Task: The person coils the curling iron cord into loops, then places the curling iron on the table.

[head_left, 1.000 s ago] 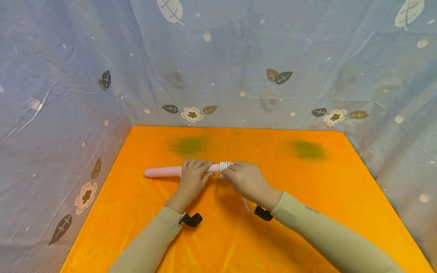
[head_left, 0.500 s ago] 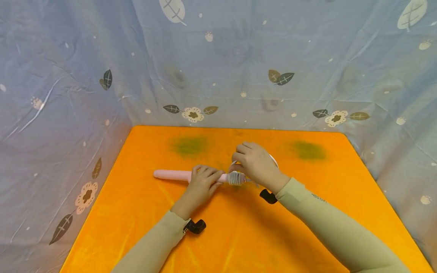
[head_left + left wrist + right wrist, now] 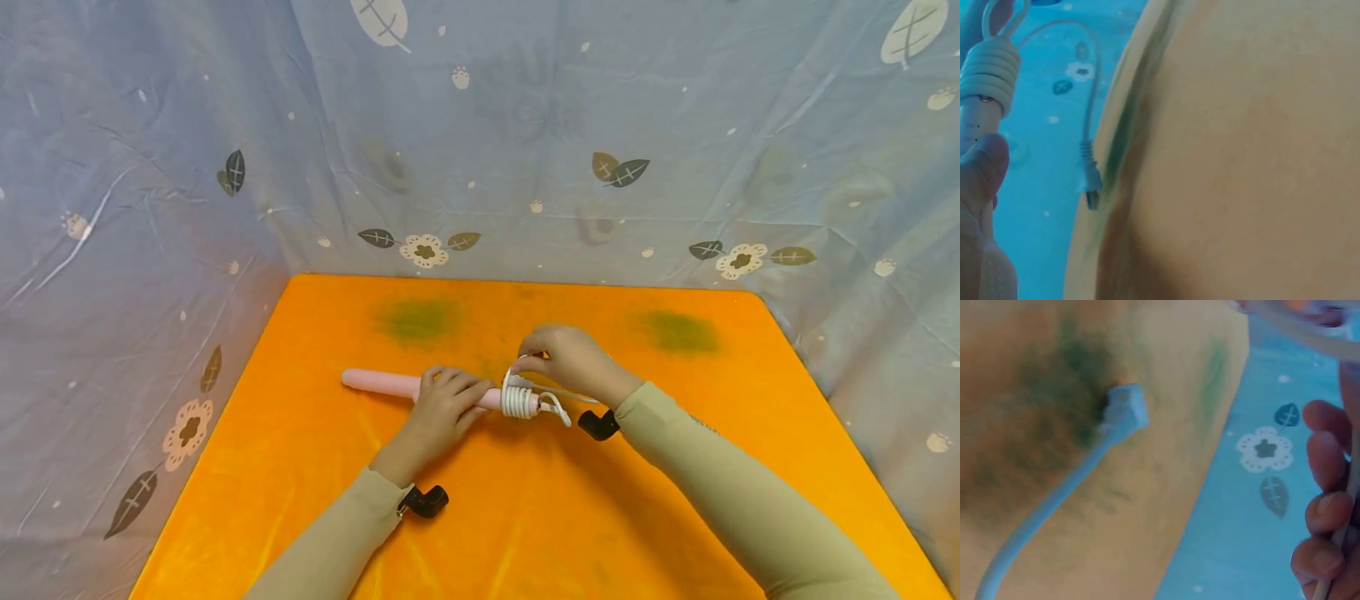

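Note:
A pink curling iron (image 3: 381,382) lies slantwise above the table, its long barrel to the left. My left hand (image 3: 444,407) grips it around the middle. White cord (image 3: 516,402) is wound in several tight turns round the handle end, with a loose loop (image 3: 556,408) at its tip. Just beyond the coils, my right hand (image 3: 573,360) pinches the cord between thumb and fingers; in the right wrist view its fingers (image 3: 1325,512) curl along the cord. The plug (image 3: 1089,177) dangles on the free end in the left wrist view, and the plug (image 3: 1127,407) shows in the right wrist view.
The orange tabletop (image 3: 480,517) has two greenish smudges near its back edge. A blue-grey patterned curtain (image 3: 525,125) hangs behind and at both sides. Black wrist cameras (image 3: 426,502) are worn on both wrists.
My right hand has left the coils, swung up and right with the cord, then lowered slightly. My left hand and the curling iron have shifted a little right, and the iron's handle end has dipped.

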`<state>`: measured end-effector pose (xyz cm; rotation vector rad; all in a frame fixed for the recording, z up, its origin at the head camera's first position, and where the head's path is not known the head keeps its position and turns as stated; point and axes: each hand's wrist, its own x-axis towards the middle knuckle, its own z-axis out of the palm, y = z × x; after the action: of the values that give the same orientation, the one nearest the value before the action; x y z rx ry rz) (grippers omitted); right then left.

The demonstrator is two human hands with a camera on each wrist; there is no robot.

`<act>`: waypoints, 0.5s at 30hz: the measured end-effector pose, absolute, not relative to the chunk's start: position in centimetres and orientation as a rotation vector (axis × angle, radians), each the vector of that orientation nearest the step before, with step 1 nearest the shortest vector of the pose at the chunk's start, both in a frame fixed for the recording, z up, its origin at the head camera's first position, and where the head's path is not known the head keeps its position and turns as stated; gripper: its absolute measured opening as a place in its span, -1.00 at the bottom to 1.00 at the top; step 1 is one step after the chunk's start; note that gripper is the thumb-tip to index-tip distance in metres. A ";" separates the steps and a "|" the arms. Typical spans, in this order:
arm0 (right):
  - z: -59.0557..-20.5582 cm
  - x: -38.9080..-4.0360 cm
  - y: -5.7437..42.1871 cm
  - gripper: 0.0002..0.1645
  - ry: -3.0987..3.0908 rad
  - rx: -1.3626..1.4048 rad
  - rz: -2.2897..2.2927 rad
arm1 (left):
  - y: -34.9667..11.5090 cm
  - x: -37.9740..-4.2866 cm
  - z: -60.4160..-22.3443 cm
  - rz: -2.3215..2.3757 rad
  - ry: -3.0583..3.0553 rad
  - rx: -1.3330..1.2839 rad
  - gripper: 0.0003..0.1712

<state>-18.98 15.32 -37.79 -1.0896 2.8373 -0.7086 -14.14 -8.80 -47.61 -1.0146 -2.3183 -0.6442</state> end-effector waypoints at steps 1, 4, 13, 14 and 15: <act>-38.0 -19.0 15.4 -0.77 2.815 -1.073 -0.735 | -8.9 -14.1 -47.5 -0.660 -2.308 -1.013 -0.54; -38.9 -19.1 15.6 -0.71 2.763 -1.034 -0.833 | -9.1 -14.3 -47.1 -0.723 -2.284 -0.996 -0.55; -41.6 -17.9 15.0 -0.84 2.684 -1.011 -1.090 | -9.4 -14.4 -45.7 -0.811 -2.276 -0.939 -0.54; -41.8 -17.7 14.8 -0.81 2.687 -1.036 -1.102 | -9.4 -14.4 -45.7 -0.811 -2.272 -0.930 -0.54; -42.0 -17.5 14.7 -0.76 2.703 -1.060 -1.101 | -9.4 -14.5 -45.6 -0.811 -2.266 -0.921 -0.53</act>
<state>-17.47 14.70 -42.00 -1.0596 2.7034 -1.1009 -14.46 -9.36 -45.63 -0.9208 -2.2663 -0.8113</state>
